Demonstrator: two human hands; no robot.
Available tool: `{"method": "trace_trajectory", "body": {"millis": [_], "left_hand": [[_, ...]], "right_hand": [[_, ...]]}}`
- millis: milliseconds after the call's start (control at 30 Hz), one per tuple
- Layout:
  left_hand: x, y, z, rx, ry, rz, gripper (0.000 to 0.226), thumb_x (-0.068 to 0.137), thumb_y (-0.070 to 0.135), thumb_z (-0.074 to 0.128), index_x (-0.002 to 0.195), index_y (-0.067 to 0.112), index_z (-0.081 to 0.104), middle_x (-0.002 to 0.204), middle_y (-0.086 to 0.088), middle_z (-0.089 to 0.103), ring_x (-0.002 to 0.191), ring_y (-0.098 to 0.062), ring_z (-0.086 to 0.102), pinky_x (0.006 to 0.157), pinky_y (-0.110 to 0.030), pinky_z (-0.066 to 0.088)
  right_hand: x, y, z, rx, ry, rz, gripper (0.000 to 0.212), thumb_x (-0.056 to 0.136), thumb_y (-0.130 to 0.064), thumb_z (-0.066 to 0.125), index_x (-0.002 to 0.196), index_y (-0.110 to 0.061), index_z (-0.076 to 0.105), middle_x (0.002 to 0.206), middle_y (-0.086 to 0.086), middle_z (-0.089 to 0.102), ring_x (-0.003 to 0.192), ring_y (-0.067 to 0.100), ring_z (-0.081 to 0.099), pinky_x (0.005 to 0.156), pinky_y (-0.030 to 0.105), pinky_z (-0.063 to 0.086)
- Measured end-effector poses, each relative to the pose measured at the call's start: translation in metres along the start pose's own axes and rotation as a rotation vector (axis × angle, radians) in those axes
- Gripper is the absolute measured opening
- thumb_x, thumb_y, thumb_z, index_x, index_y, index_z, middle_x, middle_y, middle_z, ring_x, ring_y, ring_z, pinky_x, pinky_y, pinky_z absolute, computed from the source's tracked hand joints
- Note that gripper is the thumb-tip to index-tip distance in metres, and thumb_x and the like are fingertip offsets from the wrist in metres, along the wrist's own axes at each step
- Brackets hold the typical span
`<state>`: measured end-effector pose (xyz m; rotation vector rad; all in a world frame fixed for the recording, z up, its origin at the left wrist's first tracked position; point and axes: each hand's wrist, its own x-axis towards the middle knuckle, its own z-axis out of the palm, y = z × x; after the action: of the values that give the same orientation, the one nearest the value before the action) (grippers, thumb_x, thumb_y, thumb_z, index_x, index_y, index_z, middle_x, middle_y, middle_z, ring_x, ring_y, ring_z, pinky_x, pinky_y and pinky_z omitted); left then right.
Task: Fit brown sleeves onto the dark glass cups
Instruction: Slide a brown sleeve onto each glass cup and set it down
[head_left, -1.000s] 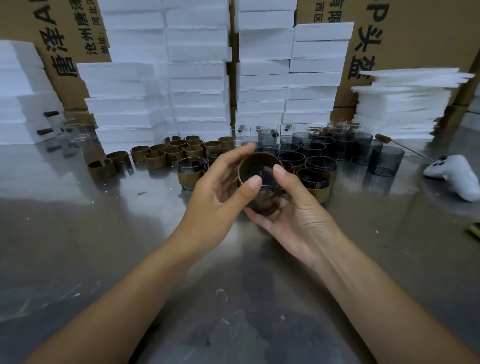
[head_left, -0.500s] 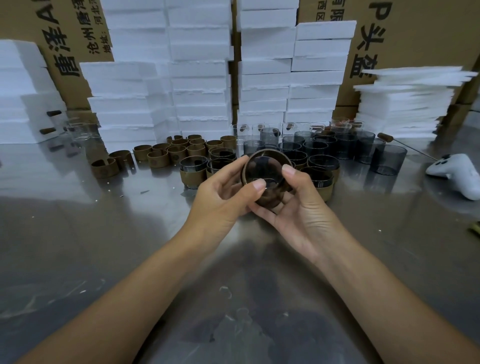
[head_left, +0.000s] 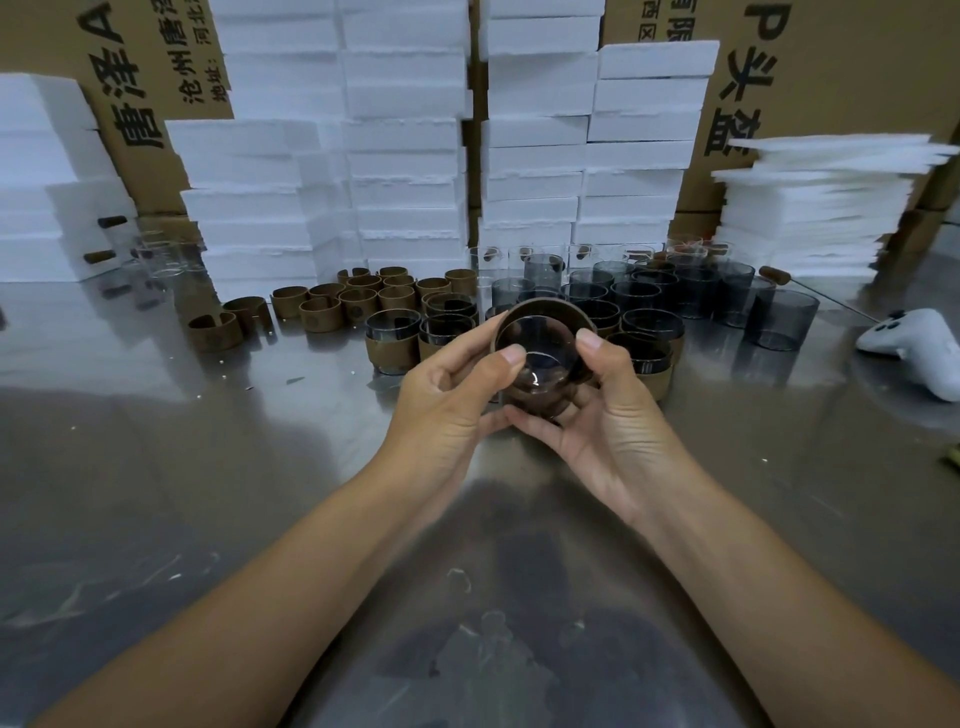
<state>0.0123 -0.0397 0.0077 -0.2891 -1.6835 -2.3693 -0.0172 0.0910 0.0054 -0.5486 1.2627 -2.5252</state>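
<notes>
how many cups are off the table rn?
1: the dark glass cup, brown sleeve around it, gripped between left hand and right hand. Other cups stand on the table; some may be hidden.

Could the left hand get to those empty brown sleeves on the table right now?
Probably yes, once freed: the left hand grips the cup with the right hand, but mostly bare table lies between it and the nearest loose sleeve.

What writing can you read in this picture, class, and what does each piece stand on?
"唐泽A": left box, large print.
"沧州唐泽": left box, small print, cut off.
"地址:河北": left box, small print, cut off.
"P头盔": right box, large print.
"西区": right box, small print, cut off.
Round marks on the sleeves: too small to read.
</notes>
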Motion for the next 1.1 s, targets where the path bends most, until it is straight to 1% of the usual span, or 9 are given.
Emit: {"method": "trace_trajectory", "body": {"millis": [167, 300, 400, 533, 633, 733, 833, 967, 1100], "left_hand": [[0.002, -0.003, -0.002, -0.023, 0.005, -0.012, 0.039, 0.079, 0.025, 0.063, 0.116, 0.014, 0.067, 0.111, -0.011, 0.07, 0.103, -0.024, 0.066, 0.081, -0.03, 0.056], [0.004, -0.002, -0.004, -0.038, 0.02, -0.027, 0.029, 0.079, 0.026, 0.064, 0.106, 0.017, 0.073, 0.104, -0.008, 0.073, 0.095, -0.019, 0.067, 0.074, -0.026, 0.055], [0.006, -0.002, -0.006, -0.053, 0.006, -0.025, 0.025, 0.079, 0.025, 0.065, 0.102, 0.02, 0.074, 0.101, -0.005, 0.073, 0.09, -0.014, 0.069, 0.068, -0.022, 0.053], [0.007, -0.002, -0.006, -0.084, 0.0, -0.031, 0.036, 0.077, 0.023, 0.068, 0.11, 0.011, 0.069, 0.111, -0.014, 0.07, 0.1, -0.02, 0.068, 0.073, -0.022, 0.053], [0.008, -0.002, -0.008, -0.155, -0.053, -0.081, 0.037, 0.077, 0.022, 0.066, 0.108, 0.002, 0.067, 0.108, -0.015, 0.071, 0.096, -0.017, 0.069, 0.071, -0.017, 0.052], [0.009, 0.0, -0.012, -0.202, -0.128, -0.115, 0.047, 0.074, 0.022, 0.078, 0.112, -0.002, 0.062, 0.11, -0.014, 0.07, 0.096, -0.016, 0.069, 0.078, -0.02, 0.054], [0.01, 0.0, -0.016, -0.182, -0.186, -0.122, 0.08, 0.051, 0.038, 0.09, 0.116, 0.0, 0.062, 0.119, -0.015, 0.067, 0.11, -0.022, 0.064, 0.09, -0.026, 0.052], [0.01, -0.002, -0.016, -0.12, -0.162, -0.117, 0.085, 0.039, 0.048, 0.092, 0.109, 0.008, 0.067, 0.114, -0.014, 0.069, 0.108, -0.023, 0.064, 0.087, -0.027, 0.054], [0.01, -0.004, -0.016, -0.079, -0.129, -0.103, 0.093, 0.031, 0.053, 0.091, 0.11, 0.012, 0.064, 0.103, -0.008, 0.071, 0.095, -0.016, 0.068, 0.079, -0.022, 0.055]], "right_hand": [[-0.001, -0.001, 0.002, -0.002, 0.04, 0.019, 0.016, 0.075, -0.035, 0.064, 0.076, -0.029, 0.079, 0.088, 0.006, 0.076, 0.086, 0.02, 0.073, 0.065, 0.033, 0.058], [-0.001, -0.001, 0.005, 0.024, 0.074, 0.031, 0.012, 0.074, -0.036, 0.072, 0.075, -0.026, 0.079, 0.09, 0.007, 0.075, 0.085, 0.021, 0.073, 0.064, 0.035, 0.058], [-0.001, -0.001, 0.005, 0.053, 0.051, 0.046, 0.018, 0.071, -0.036, 0.069, 0.078, -0.023, 0.079, 0.094, 0.009, 0.075, 0.089, 0.023, 0.073, 0.067, 0.035, 0.058], [-0.002, -0.003, 0.006, 0.088, 0.062, 0.086, 0.045, 0.064, -0.045, 0.069, 0.091, -0.009, 0.074, 0.094, 0.011, 0.075, 0.091, 0.021, 0.072, 0.069, 0.032, 0.059], [-0.003, -0.003, 0.005, -0.004, 0.065, 0.119, 0.062, 0.059, -0.056, 0.066, 0.102, -0.012, 0.069, 0.099, 0.006, 0.075, 0.094, 0.015, 0.071, 0.067, 0.027, 0.058], [-0.003, -0.004, 0.005, -0.06, 0.07, 0.097, 0.052, 0.057, -0.06, 0.065, 0.09, -0.021, 0.075, 0.097, 0.001, 0.075, 0.091, 0.011, 0.071, 0.066, 0.024, 0.057], [-0.004, -0.006, 0.006, -0.044, 0.069, 0.09, 0.046, 0.062, -0.056, 0.064, 0.09, -0.022, 0.073, 0.093, -0.002, 0.075, 0.087, 0.007, 0.071, 0.065, 0.021, 0.056], [-0.005, -0.008, 0.006, -0.048, 0.081, 0.119, 0.045, 0.069, -0.054, 0.057, 0.097, -0.022, 0.069, 0.091, -0.004, 0.074, 0.084, 0.005, 0.07, 0.063, 0.019, 0.055], [-0.005, -0.009, 0.006, -0.002, 0.086, 0.164, 0.044, 0.07, -0.053, 0.055, 0.098, -0.021, 0.066, 0.085, -0.006, 0.073, 0.075, 0.003, 0.069, 0.06, 0.019, 0.052]]}}
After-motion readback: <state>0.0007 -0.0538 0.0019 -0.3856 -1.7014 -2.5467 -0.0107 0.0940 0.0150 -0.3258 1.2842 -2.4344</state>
